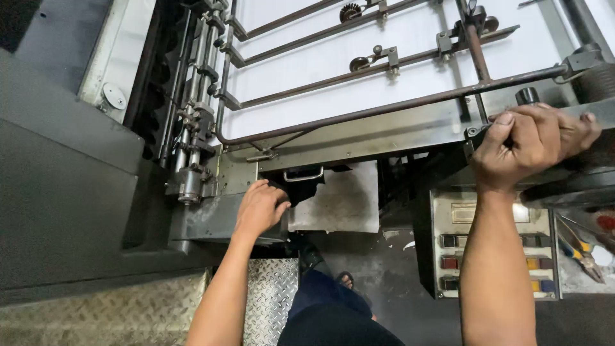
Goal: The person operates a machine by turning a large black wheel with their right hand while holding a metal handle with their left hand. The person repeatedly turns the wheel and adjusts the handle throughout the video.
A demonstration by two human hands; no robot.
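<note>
A grimy print shop with steel tread-plate flooring is surrounding the press. At seven o'clock the left hand is curling into a dark recess beside a smudged sheet; whether it is holding anything, I cannot tell. At three o'clock the right hand is fisting around a black lever. The white paper stack is lying loaded at twelve o'clock.

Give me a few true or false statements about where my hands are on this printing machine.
1. The right hand is clenched on a black lever at the machine's edge. True.
2. The left hand is pressing the control panel buttons. False: it reaches into the dark opening under the metal handle.
3. White paper lies under the metal rods. True.
4. Both hands hold pliers. False: pliers lie untouched at right.
</note>
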